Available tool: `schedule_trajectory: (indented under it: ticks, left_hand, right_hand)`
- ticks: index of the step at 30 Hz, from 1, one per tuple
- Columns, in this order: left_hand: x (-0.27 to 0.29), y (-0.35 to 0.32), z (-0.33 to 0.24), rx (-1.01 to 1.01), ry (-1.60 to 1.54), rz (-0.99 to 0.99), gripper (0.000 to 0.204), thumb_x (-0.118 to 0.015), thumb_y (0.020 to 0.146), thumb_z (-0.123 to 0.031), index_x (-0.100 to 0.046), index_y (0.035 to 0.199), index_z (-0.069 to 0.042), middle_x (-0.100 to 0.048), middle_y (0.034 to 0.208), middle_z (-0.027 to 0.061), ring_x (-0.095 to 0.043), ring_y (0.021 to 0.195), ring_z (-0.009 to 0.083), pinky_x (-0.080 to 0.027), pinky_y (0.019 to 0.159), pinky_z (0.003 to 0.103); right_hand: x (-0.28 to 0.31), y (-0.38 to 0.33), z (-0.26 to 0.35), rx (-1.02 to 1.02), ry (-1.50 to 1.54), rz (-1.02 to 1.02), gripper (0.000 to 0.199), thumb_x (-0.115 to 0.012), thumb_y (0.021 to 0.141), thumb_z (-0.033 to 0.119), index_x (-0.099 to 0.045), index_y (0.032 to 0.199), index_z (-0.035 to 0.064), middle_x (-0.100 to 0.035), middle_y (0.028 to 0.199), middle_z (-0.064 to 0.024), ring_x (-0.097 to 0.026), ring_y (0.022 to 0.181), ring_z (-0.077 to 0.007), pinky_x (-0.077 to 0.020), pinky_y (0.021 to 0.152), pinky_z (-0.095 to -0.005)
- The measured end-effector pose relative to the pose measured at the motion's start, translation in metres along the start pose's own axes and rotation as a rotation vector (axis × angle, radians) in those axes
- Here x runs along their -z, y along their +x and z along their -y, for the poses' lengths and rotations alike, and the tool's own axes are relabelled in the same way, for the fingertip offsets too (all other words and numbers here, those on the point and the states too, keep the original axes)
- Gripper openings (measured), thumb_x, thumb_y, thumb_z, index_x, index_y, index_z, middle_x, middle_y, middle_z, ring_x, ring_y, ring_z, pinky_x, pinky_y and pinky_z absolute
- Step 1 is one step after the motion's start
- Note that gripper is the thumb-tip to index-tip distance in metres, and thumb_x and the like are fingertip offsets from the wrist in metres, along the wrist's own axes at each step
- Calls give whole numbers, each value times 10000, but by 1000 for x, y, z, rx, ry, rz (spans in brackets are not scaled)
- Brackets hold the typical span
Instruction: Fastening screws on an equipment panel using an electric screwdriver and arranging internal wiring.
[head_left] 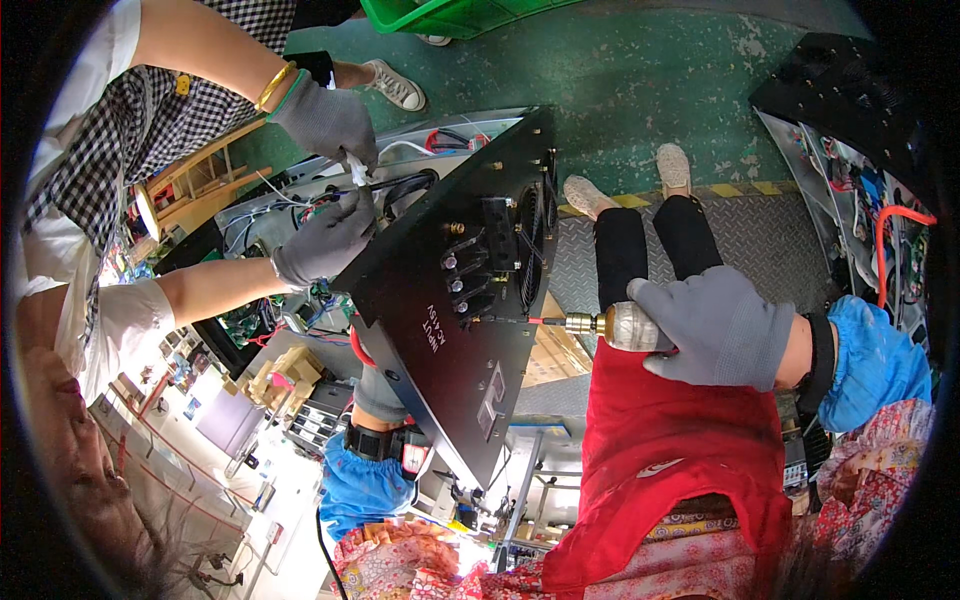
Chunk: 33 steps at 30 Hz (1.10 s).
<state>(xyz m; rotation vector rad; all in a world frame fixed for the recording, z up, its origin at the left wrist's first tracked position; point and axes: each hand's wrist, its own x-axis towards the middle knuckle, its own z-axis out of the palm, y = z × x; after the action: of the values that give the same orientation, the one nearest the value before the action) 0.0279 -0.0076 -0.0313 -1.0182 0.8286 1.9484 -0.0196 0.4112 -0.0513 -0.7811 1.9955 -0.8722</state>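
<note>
Right hand: the grey-knit-gloved right hand [722, 328] is wrapped round a pale, barrel-shaped power screwdriver [632, 327], thumb side toward the nose.
Driver nose: a brass-coloured metal collar [588, 323] carries a thin shaft with a red band [538, 320], pointing left at the panel; whether the tip is seated cannot be told.
Panel: the flat black metal end panel [445, 375] stands tilted in front of the wearer, just left of the driver, with white lettering on its face.
Fittings: near the shaft's end sits a cluster of dark terminal blocks with shiny metal studs [455, 270] – beside it, a round black fan grille [530, 245].
Left hand: the grey-gloved left hand [378, 394] is behind the panel's lower edge; its fingers are hidden, so its grip cannot be told.
Good driving: best, I judge, to keep shaft and fastener in one line, square to the tilted face – press steadily, ease off as it seats, and avoid slipping onto the studs.
Co-worker: two grey-gloved hands [328, 240] work over the open cabinet behind the panel, a small white piece [357, 168] between them.
Farther right: another open black-and-silver cabinet [815, 185] with a red cable [884, 240].
</note>
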Motion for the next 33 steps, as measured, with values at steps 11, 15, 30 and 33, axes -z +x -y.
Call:
schedule_trajectory:
  ticks: [11,15,30,33]
  left_hand:
    - [-15,6,0,-10,150,-75,817,-285,961,-713,-275,1558,-155,-361,1551,131,-399,1387,340,-329,1166,515]
    - [-16,3,0,-25,182,-3,771,-299,987,-669,-272,1558,-152,-360,1551,128,-396,1391,332,-333,1165,508]
    - [-18,5,2,-19,93,-55,584,-337,1054,-499,-335,1516,-142,-469,1449,95,-472,1313,264,-414,1112,437]
    - [-6,-3,2,-13,10,-99,573,-337,1058,-481,-330,1519,-140,-465,1453,95,-472,1314,264,-410,1116,439]
  right_hand:
    - [5,2,-2,-15,-32,50,587,-688,816,457,-545,1180,18,-673,775,-152,-693,694,-323,-537,596,-448]
    - [10,3,3,-45,-23,89,585,-693,814,451,-546,1180,18,-672,759,-151,-694,688,-322,-540,597,-445]
    - [8,3,-1,-8,-67,19,545,-711,796,424,-554,1139,30,-656,746,-126,-681,683,-307,-522,597,-426]
    - [9,3,0,2,-62,20,542,-709,801,424,-556,1138,27,-653,738,-127,-680,678,-309,-519,593,-425]
